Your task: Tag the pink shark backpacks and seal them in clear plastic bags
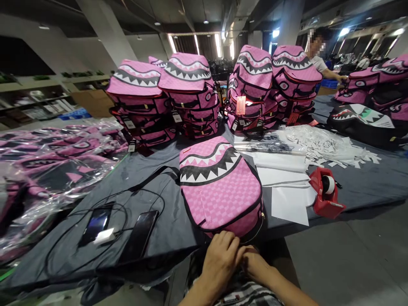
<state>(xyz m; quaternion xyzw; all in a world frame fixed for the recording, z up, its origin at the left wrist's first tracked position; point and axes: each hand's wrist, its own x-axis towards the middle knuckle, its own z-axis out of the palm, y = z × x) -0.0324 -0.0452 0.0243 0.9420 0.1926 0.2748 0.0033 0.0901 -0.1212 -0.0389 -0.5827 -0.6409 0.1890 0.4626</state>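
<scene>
A pink checkered backpack (219,187) with a shark-mouth print lies flat on the grey-covered table (153,174), its lower end at the near edge. My left hand (221,259) rests against that lower end with its fingers curled together. My right hand (253,263) sits just beside it, mostly hidden behind the left one, fingers bent at the bag's bottom. What the fingers pinch is hidden.
Stacks of the same pink backpacks (191,97) stand at the back. Bagged backpacks in clear plastic (47,170) fill the left. Two phones (140,233) with cables lie near me. White sheets (287,187), paper scraps and a red tape dispenser (327,191) lie right. A person (318,55) works far right.
</scene>
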